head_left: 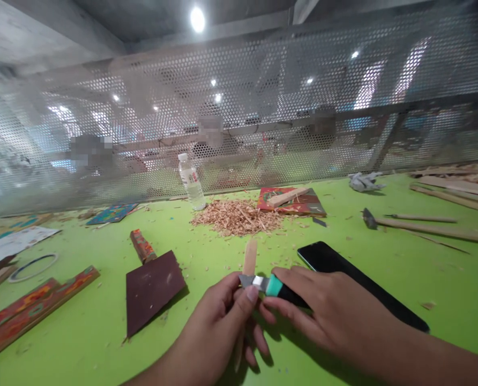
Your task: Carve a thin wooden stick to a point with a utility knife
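Note:
My left hand [226,316] is closed round a thin strip of wood [249,256], whose rounded end points away from me. In my right hand [319,300] is a utility knife [274,286] with a black and teal handle. Its short blade lies across the strip, and my left thumb presses near the blade. Part of the strip is hidden behind my left fingers. A black smartphone [359,284] lies just beyond my right hand. Left of my left hand is a sheet of dark brown sandpaper [154,292].
A heap of wood shavings [234,217] lies ahead, beside a water bottle [191,182]. Behind it is a painted board [315,201] with a wood piece on top. A hammer [416,223] rests at right, painted wood strips [42,305] at left. A perforated metal screen [239,107] bounds the green table.

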Tool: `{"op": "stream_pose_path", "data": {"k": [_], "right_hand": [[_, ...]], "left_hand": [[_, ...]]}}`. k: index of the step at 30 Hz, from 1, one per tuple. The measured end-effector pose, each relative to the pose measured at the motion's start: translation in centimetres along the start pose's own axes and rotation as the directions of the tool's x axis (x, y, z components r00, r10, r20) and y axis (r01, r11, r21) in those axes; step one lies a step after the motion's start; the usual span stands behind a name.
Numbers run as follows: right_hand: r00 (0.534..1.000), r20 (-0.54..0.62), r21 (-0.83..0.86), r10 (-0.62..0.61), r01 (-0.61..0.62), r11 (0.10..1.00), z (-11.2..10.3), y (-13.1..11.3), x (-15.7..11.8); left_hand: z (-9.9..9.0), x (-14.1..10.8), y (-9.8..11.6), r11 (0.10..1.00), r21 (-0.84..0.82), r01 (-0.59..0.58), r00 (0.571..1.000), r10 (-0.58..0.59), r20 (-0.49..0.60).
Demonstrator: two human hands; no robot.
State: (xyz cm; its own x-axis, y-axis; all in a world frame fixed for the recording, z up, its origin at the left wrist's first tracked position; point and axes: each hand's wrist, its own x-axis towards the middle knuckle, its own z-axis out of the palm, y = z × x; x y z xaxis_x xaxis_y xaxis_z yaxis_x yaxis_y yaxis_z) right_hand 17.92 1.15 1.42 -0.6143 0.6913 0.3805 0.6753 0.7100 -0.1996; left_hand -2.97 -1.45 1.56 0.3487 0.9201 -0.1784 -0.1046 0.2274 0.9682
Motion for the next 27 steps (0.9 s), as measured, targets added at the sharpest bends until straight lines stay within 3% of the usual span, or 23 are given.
{"op": "stream_pose_path", "data": {"k": [4,10,17,23,27], "right_hand": [[0.999,0.032,0.052,0.017,-0.019,0.998,-0.4,0.6,-0.1],[0.999,0.043,-0.011,0.030,-0.030,1.000,-0.6,0.6,-0.2],[1.000,-0.008,-0.090,-0.008,0.008,0.996,-1.1,0.9,0.6],[0.991,-0.088,-0.196,-0.105,0.087,0.977,-1.3,1.1,0.9],[0.990,-0.068,-0.200,-0.121,0.105,0.974,-2.1,2.3,1.1]], "left_hand": [[-0.2,0.0,0.0,1.000,0.023,0.008,0.997,-0.010,0.081],[0.0,0.1,-0.7,0.995,-0.098,-0.005,0.999,0.009,0.049],[-0.7,0.3,0.7,0.989,-0.145,0.015,0.998,-0.007,0.056],[-2.1,0.4,2.2,0.995,-0.059,0.080,0.985,-0.070,0.157],[-3.6,0.3,3.7,0.992,0.041,0.118,0.965,-0.124,0.232]]}}
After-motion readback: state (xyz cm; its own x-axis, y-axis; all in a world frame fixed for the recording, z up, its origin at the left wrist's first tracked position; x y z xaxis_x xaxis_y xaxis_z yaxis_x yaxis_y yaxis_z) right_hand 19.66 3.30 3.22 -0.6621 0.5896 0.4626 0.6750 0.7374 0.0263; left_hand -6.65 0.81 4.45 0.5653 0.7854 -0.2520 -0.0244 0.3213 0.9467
